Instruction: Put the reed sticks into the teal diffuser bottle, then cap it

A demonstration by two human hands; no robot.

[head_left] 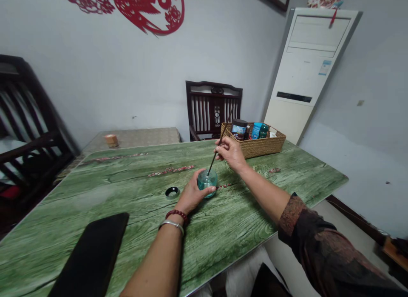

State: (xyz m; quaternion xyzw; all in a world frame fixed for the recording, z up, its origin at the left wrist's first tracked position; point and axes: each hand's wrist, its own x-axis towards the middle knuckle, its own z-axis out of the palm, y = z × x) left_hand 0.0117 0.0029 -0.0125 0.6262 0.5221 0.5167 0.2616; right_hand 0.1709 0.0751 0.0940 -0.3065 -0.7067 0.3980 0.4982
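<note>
My left hand (193, 195) grips a small round glass jar (207, 183) of teal-tinted liquid, which stands on the green wood-patterned table (248, 212). My right hand (229, 153) pinches a thin dark brush (219, 143) above the jar, with its lower end reaching into the jar's mouth. The brush tip is hidden by the tinted glass. A round black lid (172, 192) lies just left of my left hand. A flat black slab (92, 254), possibly a tablet or mat, lies on the table nearer me.
A woven basket (264, 147) holding several jars and bottles sits at the table's far edge. Behind stand a dark wooden chair (210, 105) and a white floor air conditioner (302, 71). A side table (137, 138) with a small wooden cup (111, 140) stands far left.
</note>
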